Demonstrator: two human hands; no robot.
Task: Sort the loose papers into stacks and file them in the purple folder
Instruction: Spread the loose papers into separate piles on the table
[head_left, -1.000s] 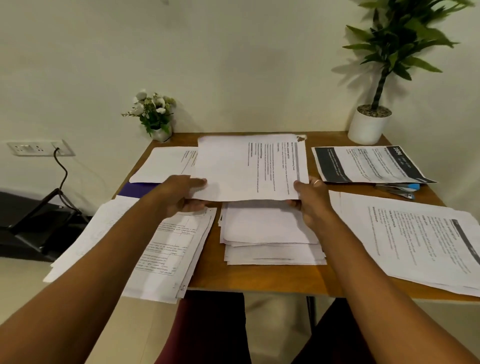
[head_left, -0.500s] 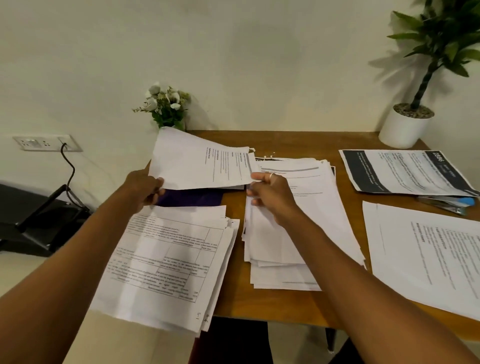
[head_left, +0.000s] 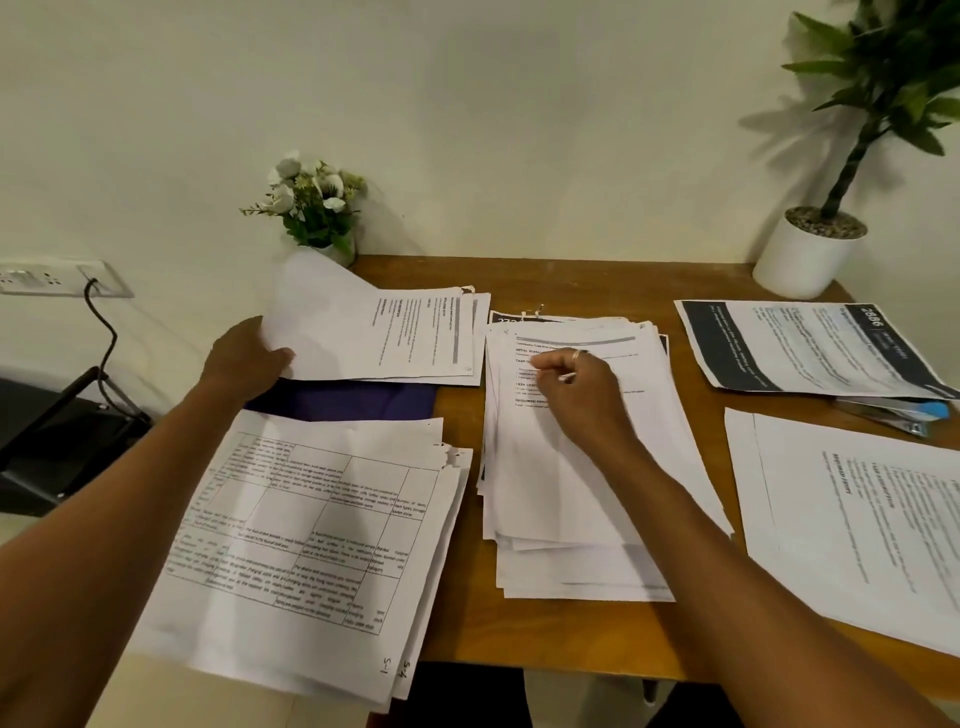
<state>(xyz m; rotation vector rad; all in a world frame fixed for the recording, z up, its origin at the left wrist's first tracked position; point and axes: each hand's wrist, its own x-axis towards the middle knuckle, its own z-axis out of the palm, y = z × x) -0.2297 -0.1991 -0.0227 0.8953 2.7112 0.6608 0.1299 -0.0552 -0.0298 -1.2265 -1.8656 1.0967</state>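
Beneath the left hand and the sheets it holds: purple folder, flat on the table, only a strip showing. Its near part is buried under the form stack beside that forearm, which overhangs the table's front edge.

Left hand: thumb on top of the left edge of a thin sheaf, gripping it; the sheaf is raised at that edge and bowing. Right hand: fingers curled, tips down on the top sheet of the middle stack. Whether it pinches a sheet, cannot tell.

Handling (judged): paper is light and limp, and sheets slide easily over one another. A one-edge grip lets it sag. Better to square a stack first, then take it by both short edges, thumbs on top. The middle stack is fanned and ragged, so it would likely shed sheets if taken by one corner. The folder looks thin and flexible, and must be uncovered before it can be opened.

In the way: form stack and held sheaf, both over the folder. Right of the right hand: dark-banded sheet, blue stapler at its near edge, another stack nearer. Beyond the left hand: small flower pot. Beyond the right hand, well apart: potted plant.
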